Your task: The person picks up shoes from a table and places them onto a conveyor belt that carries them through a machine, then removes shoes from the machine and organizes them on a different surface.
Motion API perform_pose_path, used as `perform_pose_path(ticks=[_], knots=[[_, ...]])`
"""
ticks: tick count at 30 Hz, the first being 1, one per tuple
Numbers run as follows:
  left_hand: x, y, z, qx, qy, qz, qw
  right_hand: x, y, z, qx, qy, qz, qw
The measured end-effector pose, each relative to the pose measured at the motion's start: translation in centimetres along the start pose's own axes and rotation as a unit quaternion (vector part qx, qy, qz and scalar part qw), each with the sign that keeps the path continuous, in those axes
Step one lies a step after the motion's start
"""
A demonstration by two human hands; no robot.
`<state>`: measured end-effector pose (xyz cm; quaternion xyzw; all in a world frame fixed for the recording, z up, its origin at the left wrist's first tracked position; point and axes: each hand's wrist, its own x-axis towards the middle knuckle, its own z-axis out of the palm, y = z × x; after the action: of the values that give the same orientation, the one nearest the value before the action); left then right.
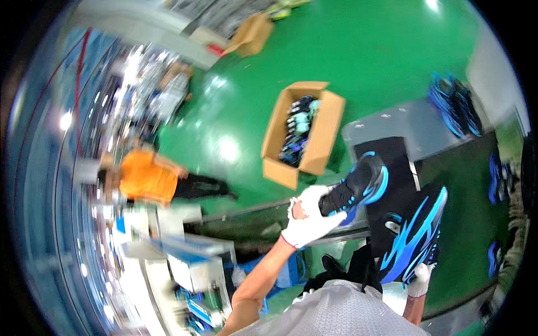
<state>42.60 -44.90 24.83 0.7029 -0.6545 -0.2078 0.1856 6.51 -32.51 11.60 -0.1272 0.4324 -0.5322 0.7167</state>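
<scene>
My left hand [314, 219], in a white glove, is closed round one end of a black sneaker [357, 185] with a light blue sole edge. A second sneaker [412, 238], blue and purple with black stripes, is tilted so its side shows. My right hand [419, 280], also gloved in white, grips its lower end; part of those fingers is hidden behind the shoe. Under and between the two shoes lies a black mat [383, 147]. A small dark item with a pale oval [393, 226] shows on it.
A grey work surface [403, 124] carries a pair of blue-black sneakers [455, 105] at the far right. An open carton [273, 136] with shoes inside stands on the green floor ahead. Single shoes [494, 178] sit along the right. A person in orange [148, 176] is at the left.
</scene>
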Motion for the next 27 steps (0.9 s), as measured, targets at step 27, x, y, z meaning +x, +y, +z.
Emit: perform_pose_path(ticks=[27], knots=[[-73.8, 3.0, -9.5, -0.015, 0.606, -0.657, 0.448, -30.8, 18.1, 34.9, -0.499, -0.596, 0.226, 0.586]])
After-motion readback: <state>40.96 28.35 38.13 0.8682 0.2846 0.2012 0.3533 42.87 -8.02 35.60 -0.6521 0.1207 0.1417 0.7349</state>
